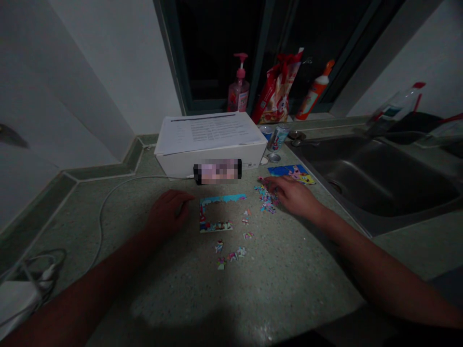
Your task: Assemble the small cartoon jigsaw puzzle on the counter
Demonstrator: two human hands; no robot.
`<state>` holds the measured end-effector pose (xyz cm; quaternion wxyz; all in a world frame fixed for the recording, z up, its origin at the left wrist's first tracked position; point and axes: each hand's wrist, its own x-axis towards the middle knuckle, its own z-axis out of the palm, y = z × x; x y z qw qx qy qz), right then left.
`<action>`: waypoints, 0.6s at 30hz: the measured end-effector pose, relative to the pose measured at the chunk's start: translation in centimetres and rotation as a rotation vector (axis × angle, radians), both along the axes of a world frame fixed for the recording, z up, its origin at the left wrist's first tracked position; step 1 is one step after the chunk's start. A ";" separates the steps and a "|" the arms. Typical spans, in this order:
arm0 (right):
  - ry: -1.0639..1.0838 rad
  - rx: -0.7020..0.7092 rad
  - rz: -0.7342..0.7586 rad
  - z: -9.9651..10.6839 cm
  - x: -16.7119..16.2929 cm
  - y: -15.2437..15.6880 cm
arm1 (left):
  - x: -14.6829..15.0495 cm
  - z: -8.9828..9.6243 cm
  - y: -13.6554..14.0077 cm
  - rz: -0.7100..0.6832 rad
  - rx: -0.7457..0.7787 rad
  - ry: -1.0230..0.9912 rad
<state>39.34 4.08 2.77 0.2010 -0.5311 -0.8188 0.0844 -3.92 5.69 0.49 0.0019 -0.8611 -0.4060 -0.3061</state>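
Centrally, a partly joined puzzle border (223,198) lies on the worktop (162,284), the left hand (169,212) loosely curled just beside it. The right hand (294,195) bends its fingers at the piled pieces (265,197); whether either pinches anything, one cannot tell.

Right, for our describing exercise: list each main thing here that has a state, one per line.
Jigsaw puzzle: partly assembled; middle and right side unfilled
Piled jigsaw pieces: loose
Left hand: beside the puzzle
Right hand: over the pile
Phone: sideways, screen lit, cable plugged in
White box: top covered by paper
Pump bottle: upright
Drink can: upright
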 end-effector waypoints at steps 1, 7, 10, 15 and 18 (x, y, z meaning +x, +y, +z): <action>0.001 0.000 0.000 0.1 0.0 0.0 | 0.0 0.0 0.0 -0.004 -0.002 -0.004; -0.036 -0.022 0.034 0.7 -0.2 -0.3 | 0.1 0.3 -0.2 -0.001 -0.017 -0.016; -0.062 -0.030 0.092 1.2 -0.3 -0.8 | 0.1 0.2 -0.2 -0.005 -0.024 -0.018; -0.154 -0.062 0.187 1.9 -0.7 -1.5 | 0.0 0.3 -0.1 -0.015 -0.018 -0.017; -0.220 -0.067 0.187 2.3 -1.1 -2.0 | 0.1 0.5 -0.1 -0.021 -0.009 -0.011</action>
